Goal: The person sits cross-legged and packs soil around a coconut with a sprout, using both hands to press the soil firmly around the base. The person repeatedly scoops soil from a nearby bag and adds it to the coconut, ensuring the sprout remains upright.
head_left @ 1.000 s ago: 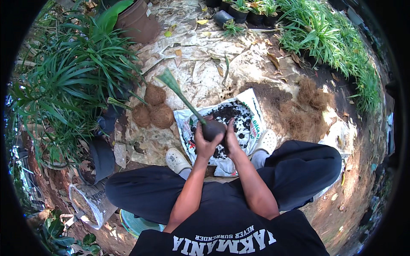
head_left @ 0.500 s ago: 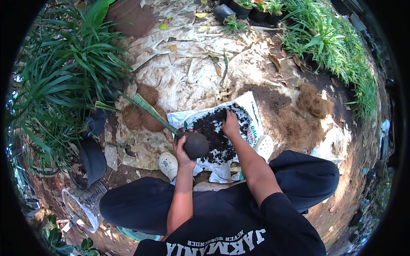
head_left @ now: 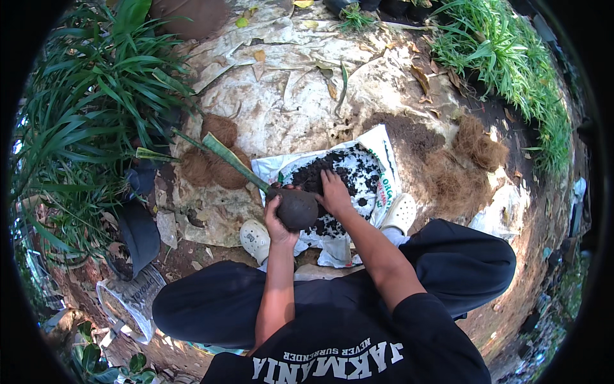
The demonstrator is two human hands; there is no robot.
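Observation:
My left hand (head_left: 276, 221) is wrapped round the dark, rounded base of a snake plant (head_left: 297, 209), tilted so that its long green leaves point up and left. Whether that base is a pot or a ball of soil, I cannot make out. Just right of it, my right hand (head_left: 335, 195) lies on dark potting soil (head_left: 311, 176) with its fingers stretched out, some tips hidden in the soil. This soil is spread over a flattened white sack (head_left: 384, 150) between my feet.
Brown coconut-fibre balls (head_left: 220, 130) lie to the left, and loose coconut fibre (head_left: 455, 182) to the right. A black pot (head_left: 137, 240) and a clear plastic tub (head_left: 131, 301) stand at the lower left. Grassy plants (head_left: 96, 121) crowd the left and the far right. A pale, wrinkled sheet (head_left: 275, 96) covers the ground ahead.
My right hand has drawn back leftward across the sack, close to the plant's base, pulling soil with it and baring white sack on the right. My left hand still holds the plant.

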